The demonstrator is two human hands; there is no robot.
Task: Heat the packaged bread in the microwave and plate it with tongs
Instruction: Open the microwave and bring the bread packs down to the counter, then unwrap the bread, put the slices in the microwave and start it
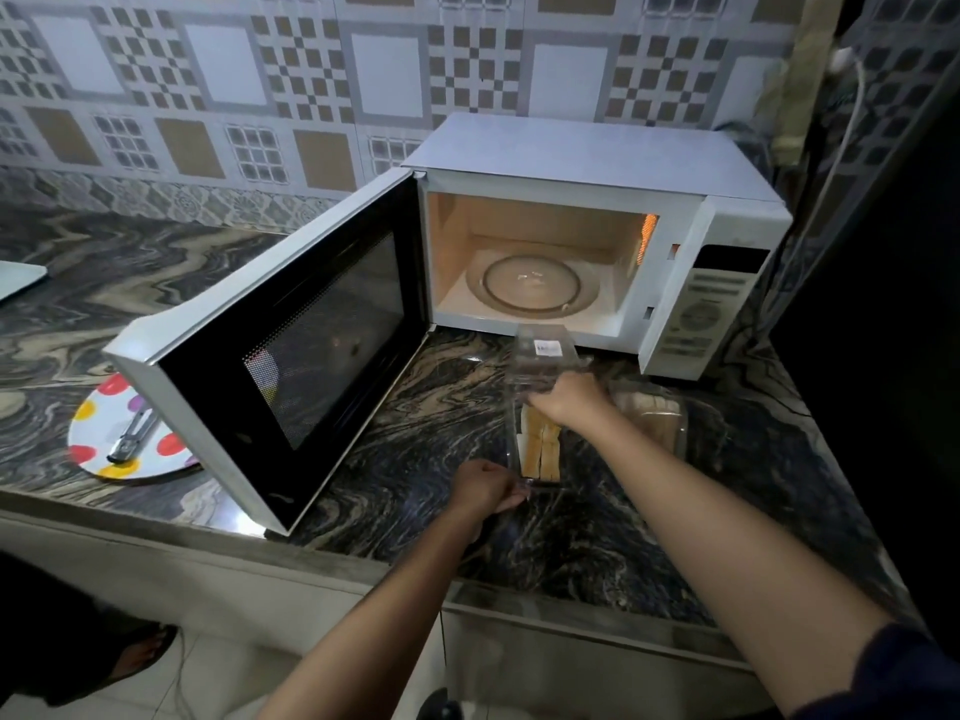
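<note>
Since the white microwave (571, 163) stands with its black-windowed door (291, 356) swung wide to the left and its round glass turntable (532, 285) bare, I judge that heating has not begun; I am only at the unpacking.

From my head view, the clear plastic clamshell box (511, 444) sits on the dark marbled stone counter (441, 423), just in front of the oven's opening. My left hand (485, 491) pinches the box's near end with curled fingers. My right hand (569, 400) grips the transparent lid (543, 356), which is tipped up toward the far side. The pale bread slices (543, 449) lie exposed inside.

The box's long axis runs near to far, its far end aimed at the oven cavity, and the slices lie lengthwise along that line.

What is left, as I judge it, is nearly everything: the bread into the oven, the door shut, the heating, then the plating. The round white plate with coloured spots (91, 444) waits at far left, partly hidden behind the door, with the metal tongs (132, 433) lying on it untouched. A second clear bag of bread (657, 413) rests just right of my right wrist.
</note>
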